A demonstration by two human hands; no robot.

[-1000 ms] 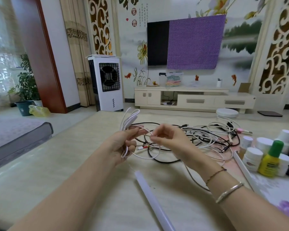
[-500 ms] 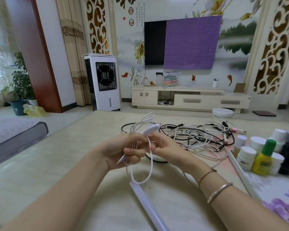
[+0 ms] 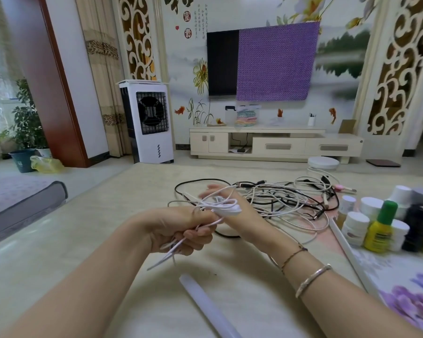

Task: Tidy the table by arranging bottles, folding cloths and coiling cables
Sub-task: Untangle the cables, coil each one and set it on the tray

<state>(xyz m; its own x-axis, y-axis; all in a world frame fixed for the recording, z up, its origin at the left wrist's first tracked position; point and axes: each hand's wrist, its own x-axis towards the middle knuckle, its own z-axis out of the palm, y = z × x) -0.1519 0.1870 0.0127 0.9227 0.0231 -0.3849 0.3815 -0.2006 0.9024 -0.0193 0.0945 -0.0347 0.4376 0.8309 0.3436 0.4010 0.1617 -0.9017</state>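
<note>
The left hand (image 3: 181, 230) hovers over the counter (image 3: 88, 240) with its fingers (image 3: 201, 231) curled round a bundle of white cable (image 3: 215, 207); the gathered loops rise out of the fist toward the right, and a short loop and a loose end hang below it. Just beside it, the right hand (image 3: 232, 211) reaches across behind the bundle. Its fingers look stretched forward and blurred, with the cable draped over them, so whether they pinch the strand or only guide it cannot be told.

Right of the hands, the tangle of cables (image 3: 286, 198) lies on the counter, black and white leads knotted together, near the hands but apart from the bundle. A pale tube (image 3: 205, 306) lies on the counter below the hands. Further right stand the bottles (image 3: 381, 223), a yellow one with a green cap among white jars and dark ones, crowded close together.

The likely trouble is the coil springing open: the loops are uneven, and a slack grip in the left hand would let them slide out. The dangling end could also snag the tangle and drag it along. A wide sweep of the right arm might knock the nearby bottles.
</note>
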